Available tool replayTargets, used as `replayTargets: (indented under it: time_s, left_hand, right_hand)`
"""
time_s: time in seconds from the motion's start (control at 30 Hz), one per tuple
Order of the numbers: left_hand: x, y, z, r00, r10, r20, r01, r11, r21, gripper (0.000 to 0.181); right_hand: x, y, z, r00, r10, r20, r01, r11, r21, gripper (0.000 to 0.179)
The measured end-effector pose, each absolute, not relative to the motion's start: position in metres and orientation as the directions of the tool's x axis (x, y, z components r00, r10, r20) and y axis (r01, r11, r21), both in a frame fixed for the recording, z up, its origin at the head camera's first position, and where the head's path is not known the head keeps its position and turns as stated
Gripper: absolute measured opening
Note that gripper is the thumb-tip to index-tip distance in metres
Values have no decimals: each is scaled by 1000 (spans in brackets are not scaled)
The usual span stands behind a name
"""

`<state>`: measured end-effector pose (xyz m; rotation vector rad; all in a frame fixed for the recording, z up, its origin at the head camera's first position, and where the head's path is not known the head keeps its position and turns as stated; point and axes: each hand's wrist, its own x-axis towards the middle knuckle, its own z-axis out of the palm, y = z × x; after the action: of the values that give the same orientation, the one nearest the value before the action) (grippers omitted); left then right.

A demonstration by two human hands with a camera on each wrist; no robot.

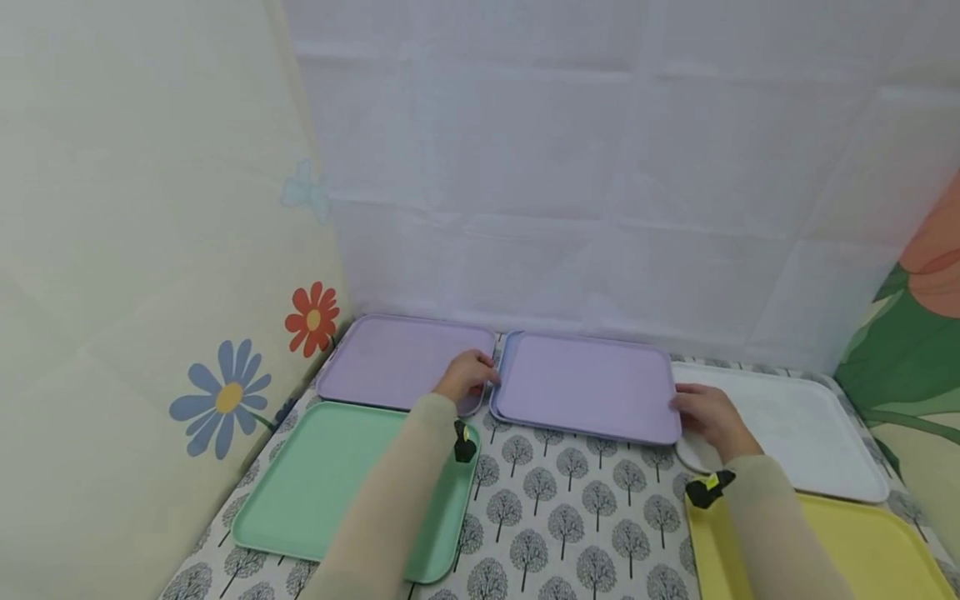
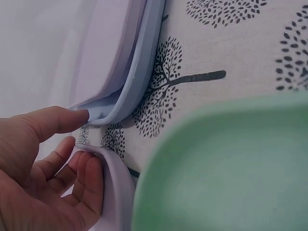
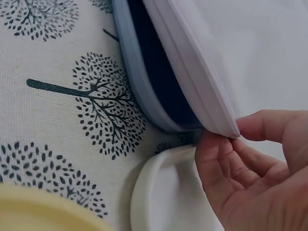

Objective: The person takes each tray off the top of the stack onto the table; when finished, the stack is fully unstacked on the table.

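A purple tray (image 1: 588,387) lies over a blue tray (image 2: 144,72), whose rim shows at the left end and underneath. My right hand (image 1: 708,414) pinches the purple tray's right end between thumb and fingers; in the right wrist view that end stands raised above the blue tray (image 3: 144,91). At the opposite end, my left hand (image 1: 468,375) touches the blue rim with an extended thumb (image 2: 62,119). Its other fingers are loosely bent beside the edge of a second purple tray (image 1: 408,358), at the back left.
A green tray (image 1: 322,483) lies at the front left, under my left forearm. To the right are a white tray (image 1: 795,429) and, nearer, a yellow tray (image 1: 870,550). Tree-patterned cloth (image 1: 562,500) covers the table. A white sheet (image 1: 585,167) hangs behind.
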<state>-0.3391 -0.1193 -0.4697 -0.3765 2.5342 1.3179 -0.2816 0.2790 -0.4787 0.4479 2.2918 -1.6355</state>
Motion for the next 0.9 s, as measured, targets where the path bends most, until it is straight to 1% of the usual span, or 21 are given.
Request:
replayTargets:
  time_s: [0.2,0.37,0.47,0.7,0.9]
  left_hand:
    - [-339,-121,-470,-938,-108,-329,-327,589,739,38]
    - [-340,-123,-472,-940,-99,-326,-314,620,719,42]
    - [-340,-123,-470,-939,-85,-333,-313,613,725,44]
    - [-341,-126,-467,-937,-55,-344,-308,593,744,52]
    - [-343,-127,-469,-938,-40,-344,-301,585,753,57]
  right_hand:
    - [-279,284,-474,-861,72,-503,507,190,-841,72]
    - [-273,289,-473,-858,24,-513,513,73,-855,78]
    - [-269,290,-473,-861,1,-509,509,18,-861,81]
    - [-261,292,-474,-858,9,-513,513,-18,-858,82]
    - [-250,295,-475,-871,-5,-491,491,-23,-871,82]
